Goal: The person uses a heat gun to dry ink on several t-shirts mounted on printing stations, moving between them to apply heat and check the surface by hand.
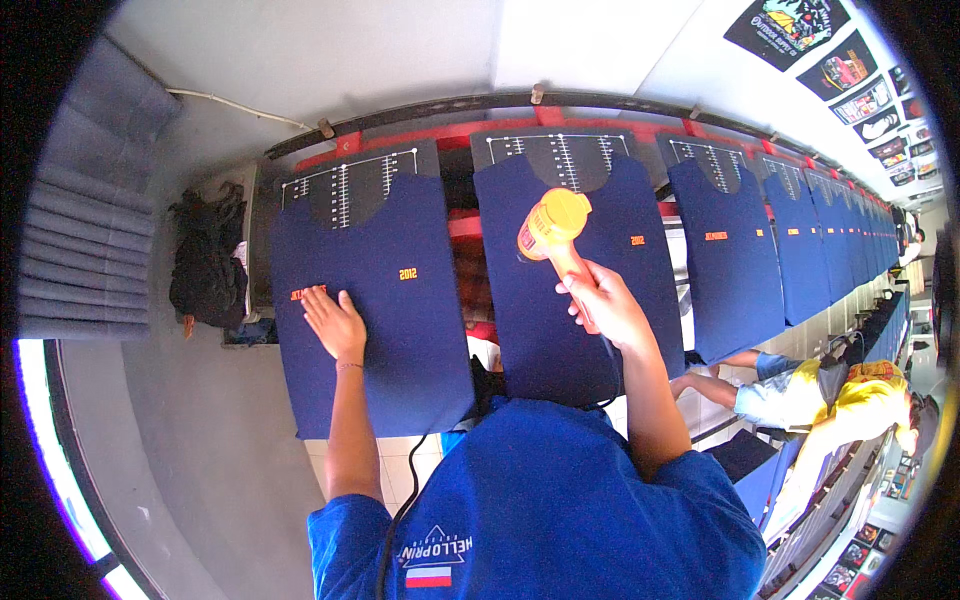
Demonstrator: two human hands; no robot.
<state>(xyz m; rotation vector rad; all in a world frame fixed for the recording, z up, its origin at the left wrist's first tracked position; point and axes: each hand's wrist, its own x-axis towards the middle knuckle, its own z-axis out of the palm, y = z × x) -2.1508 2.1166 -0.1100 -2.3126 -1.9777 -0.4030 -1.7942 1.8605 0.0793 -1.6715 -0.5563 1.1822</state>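
Note:
My left hand (337,325) lies flat with fingers stretched on a navy shirt panel (420,345), over the small orange print at its left chest. Another orange print (408,274) sits on the same panel's right chest. My right hand (607,303) is wrapped round the handle of an orange-and-yellow hair dryer (556,225). I hold it above a second navy shirt panel (535,340), its round yellow body partly covering that panel. A dark cord runs down from the handle. Both panels lie on dark boards (458,148) with white ruler marks along the far end.
More boards with navy panels (728,270) run off to the right along a red frame (455,130). A person in a yellow shirt (850,410) bends over at the lower right. Dark cloths (207,255) hang at the left, near a grey curtain (95,210).

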